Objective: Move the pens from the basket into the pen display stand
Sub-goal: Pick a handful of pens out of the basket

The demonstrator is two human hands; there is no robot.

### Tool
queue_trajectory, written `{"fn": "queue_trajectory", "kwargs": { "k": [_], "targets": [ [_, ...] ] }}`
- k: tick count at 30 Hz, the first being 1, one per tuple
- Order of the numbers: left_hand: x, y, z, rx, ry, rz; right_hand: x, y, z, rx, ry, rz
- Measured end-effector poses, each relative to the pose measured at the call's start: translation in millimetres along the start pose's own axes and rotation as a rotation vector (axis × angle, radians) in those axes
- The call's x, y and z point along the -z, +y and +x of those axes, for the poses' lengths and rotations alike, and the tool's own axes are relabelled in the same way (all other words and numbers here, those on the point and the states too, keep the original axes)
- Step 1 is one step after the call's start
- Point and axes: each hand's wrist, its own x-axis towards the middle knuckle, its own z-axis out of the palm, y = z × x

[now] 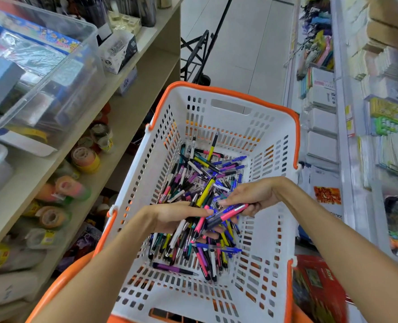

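Head view, looking down into a white perforated basket [258, 127] with an orange rim and handles, standing in a shop aisle. A loose heap of pens [193, 183] in purple, blue, pink, yellow, teal and white covers the basket floor; one purple pen [172, 268] lies apart from the heap, toward the near wall. Both hands reach in over the heap. The left hand [170, 216] has its grip curled round a fanned bundle of pens hanging beneath the palm. The right hand [251, 194] grips a small bunch of blue and pink pens [228, 214], whose tips point toward the left hand's fingers. The pen display stand cannot be picked out. Left: wooden shelves [128, 113] with tape rolls [86, 159] and clear storage bins [53, 73]. Right: white racks of stationery [356, 113].
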Motion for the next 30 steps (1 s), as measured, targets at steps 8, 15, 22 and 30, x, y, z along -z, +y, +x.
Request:
{"fn": "queue_trajectory", "kwargs": {
  "k": [8,15,22,30],
  "targets": [
    [1.4,-7.7,12.6,-0.080,0.077,-0.072,1.2,2.0,17.3,-0.013,0.621,-0.002],
    [-6.2,-9.3,19.3,-0.160,0.090,-0.236,-21.7,5.0,33.7,0.459,1.152,0.356],
    [-7.0,-7.2,15.8,-0.174,0.103,-0.189,-33.8,11.0,35.6,0.588,1.027,0.369],
    [-8.7,-8.0,19.3,-0.171,0.158,-0.308,-41.6,8.4,35.3,0.554,0.962,0.213]
  ]
}}
